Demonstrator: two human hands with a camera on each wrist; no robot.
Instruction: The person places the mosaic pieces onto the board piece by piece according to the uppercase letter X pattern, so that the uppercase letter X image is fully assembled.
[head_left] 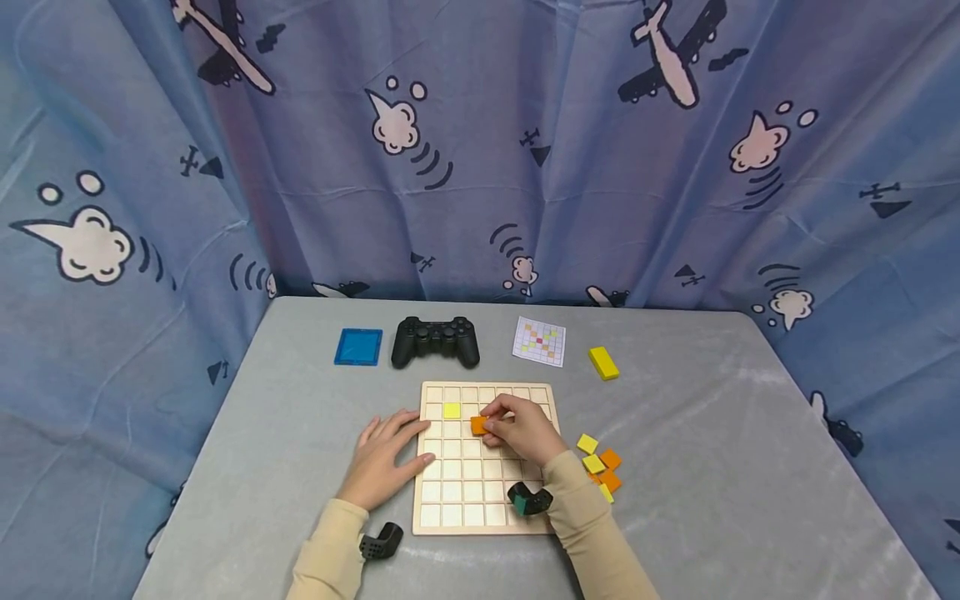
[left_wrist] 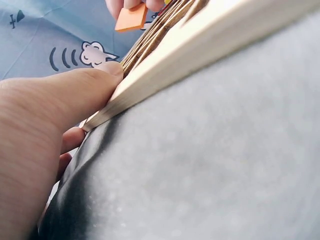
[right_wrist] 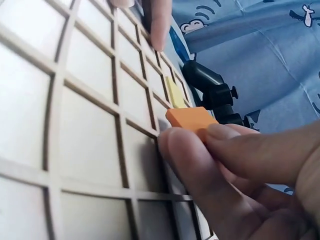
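Observation:
An orange square tile [right_wrist: 189, 118] is pinched between thumb and fingers of my right hand [head_left: 522, 429]. It is held over the upper middle of a wooden grid board [head_left: 452, 516]. One yellow tile [head_left: 452, 410] lies in a cell up and to the left of it. My left hand [head_left: 382, 458] rests along the board's left edge, its fingers fairly straight. The left wrist view has that thumb [left_wrist: 95, 87] against the board's rim and other fingers partly hidden beneath. More of the right-hand fingers are tucked behind the tile.
Loose yellow and orange tiles [head_left: 593, 463] are scattered right of the board, beside the right forearm. Behind the board lie a blue square tray [head_left: 358, 347], a black game controller [head_left: 435, 340], a printed grid card [head_left: 539, 342] and a yellow block [head_left: 603, 363]. A patterned curtain hangs behind the table.

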